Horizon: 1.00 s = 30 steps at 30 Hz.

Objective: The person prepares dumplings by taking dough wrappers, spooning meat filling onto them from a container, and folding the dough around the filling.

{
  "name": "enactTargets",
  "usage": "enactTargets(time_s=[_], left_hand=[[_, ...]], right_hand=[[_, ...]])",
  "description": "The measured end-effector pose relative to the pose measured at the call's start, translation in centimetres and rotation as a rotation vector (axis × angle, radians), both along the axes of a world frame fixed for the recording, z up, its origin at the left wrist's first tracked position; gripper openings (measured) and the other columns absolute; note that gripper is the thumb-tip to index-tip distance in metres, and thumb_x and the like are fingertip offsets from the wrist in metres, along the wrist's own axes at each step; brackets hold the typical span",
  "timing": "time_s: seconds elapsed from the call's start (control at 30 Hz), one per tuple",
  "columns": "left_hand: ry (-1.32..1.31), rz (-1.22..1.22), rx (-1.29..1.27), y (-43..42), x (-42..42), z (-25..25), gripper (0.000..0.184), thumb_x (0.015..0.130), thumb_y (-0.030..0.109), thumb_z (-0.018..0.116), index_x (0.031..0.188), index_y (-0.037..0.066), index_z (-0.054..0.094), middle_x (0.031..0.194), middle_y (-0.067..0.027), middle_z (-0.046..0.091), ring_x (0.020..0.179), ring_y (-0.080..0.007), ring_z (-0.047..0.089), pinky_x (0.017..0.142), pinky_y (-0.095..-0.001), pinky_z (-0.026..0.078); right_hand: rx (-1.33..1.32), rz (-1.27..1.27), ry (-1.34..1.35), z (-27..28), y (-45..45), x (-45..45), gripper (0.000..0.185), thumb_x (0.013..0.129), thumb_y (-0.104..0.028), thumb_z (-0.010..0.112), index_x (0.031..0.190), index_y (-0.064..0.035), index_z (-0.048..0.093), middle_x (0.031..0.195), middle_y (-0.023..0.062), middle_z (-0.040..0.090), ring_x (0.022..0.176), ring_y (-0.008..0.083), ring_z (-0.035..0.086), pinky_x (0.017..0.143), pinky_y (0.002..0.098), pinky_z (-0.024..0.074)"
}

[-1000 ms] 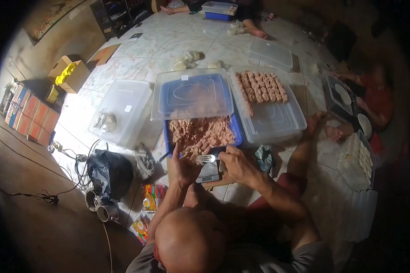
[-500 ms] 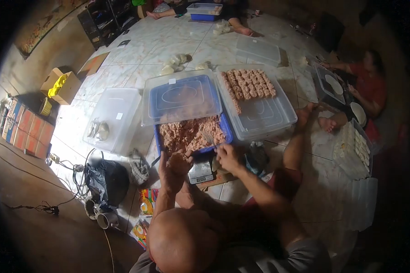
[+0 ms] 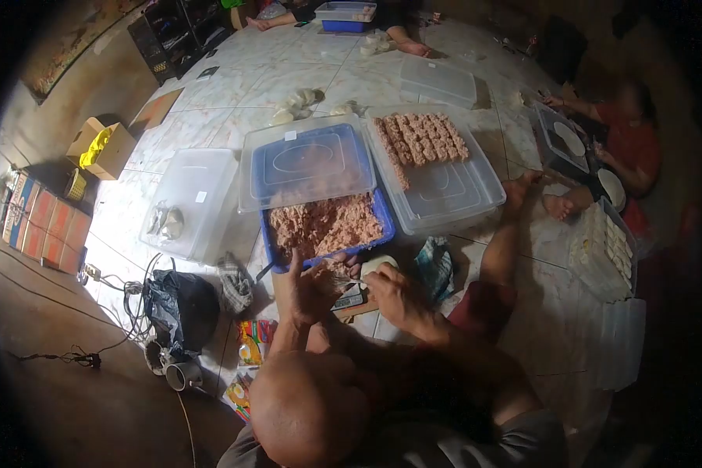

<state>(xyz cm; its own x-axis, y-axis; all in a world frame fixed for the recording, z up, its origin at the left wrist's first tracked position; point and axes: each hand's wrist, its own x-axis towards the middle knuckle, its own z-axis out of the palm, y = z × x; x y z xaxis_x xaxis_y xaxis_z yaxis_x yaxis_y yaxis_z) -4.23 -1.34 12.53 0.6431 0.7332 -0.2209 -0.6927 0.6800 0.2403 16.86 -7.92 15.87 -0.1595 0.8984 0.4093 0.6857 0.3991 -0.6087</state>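
My left hand [image 3: 303,295] is cupped around a lump of minced meat [image 3: 332,270], just in front of the blue tub [image 3: 267,248] of meat mixture. My right hand [image 3: 394,296] grips a fork [image 3: 349,280], its tines at the lump. A digital scale [image 3: 351,299] lies partly hidden beneath both hands. A clear lid [image 3: 308,164] covers the far part of the tub. To its right, rows of shaped meat portions [image 3: 421,140] sit on a clear container [image 3: 448,201].
A black plastic bag [image 3: 181,308], cables and a mug [image 3: 183,376] are at the left. A checked cloth [image 3: 234,285] and a teal cloth [image 3: 434,269] flank the work spot. Another person [image 3: 632,140] sits at the right; a further person's leg shows at the top.
My right hand has brought the fork from over the tub back to the lump in my left hand. Both hands have come together above the scale.
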Motion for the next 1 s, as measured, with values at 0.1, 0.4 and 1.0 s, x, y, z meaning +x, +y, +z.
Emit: enactTargets(time_s=[0.1, 0.4, 1.0], left_hand=[[0.101, 0.111, -0.1, 0.1, -0.5, 0.7, 0.083, 0.096, 0.067, 0.048, 0.127, -0.009, 0.056, 0.125, -0.0225, 0.063, 0.12, -0.0349, 0.059, 0.108, -0.0438, 0.045], [0.275, 0.085, 0.088, 0.7, -0.2, 1.5, 0.077, 0.098, 0.067, 0.044, 0.141, 0.003, 0.051, 0.12, -0.0171, 0.065, 0.08, -0.0192, 0.061, 0.082, -0.038, 0.051], [0.948, 0.112, 0.803, 0.1, 0.6, 2.4, 0.052, 0.092, 0.017, 0.071, 0.137, -0.001, 0.051, 0.135, -0.0145, 0.059, 0.126, -0.0223, 0.057, 0.108, -0.0364, 0.045]], right_hand=[[-0.095, 0.027, -0.183, 0.5, 1.7, 0.8, 0.011, 0.087, -0.005, 0.064, 0.098, -0.0028, 0.067, 0.092, 0.014, 0.06, 0.083, 0.034, 0.063, 0.072, 0.0429, 0.0515], [-0.34, -0.009, 0.409, 0.1, 3.1, 1.3, 0.024, 0.09, -0.023, 0.073, 0.092, -0.0012, 0.065, 0.085, 0.0093, 0.061, 0.077, 0.0228, 0.061, 0.07, 0.0384, 0.0519], [-0.334, -0.002, 0.984, -4.8, 1.0, 0.5, 0.026, 0.1, -0.022, 0.065, 0.116, -0.0019, 0.068, 0.097, -0.0003, 0.067, 0.079, 0.0058, 0.059, 0.073, 0.023, 0.0499]])
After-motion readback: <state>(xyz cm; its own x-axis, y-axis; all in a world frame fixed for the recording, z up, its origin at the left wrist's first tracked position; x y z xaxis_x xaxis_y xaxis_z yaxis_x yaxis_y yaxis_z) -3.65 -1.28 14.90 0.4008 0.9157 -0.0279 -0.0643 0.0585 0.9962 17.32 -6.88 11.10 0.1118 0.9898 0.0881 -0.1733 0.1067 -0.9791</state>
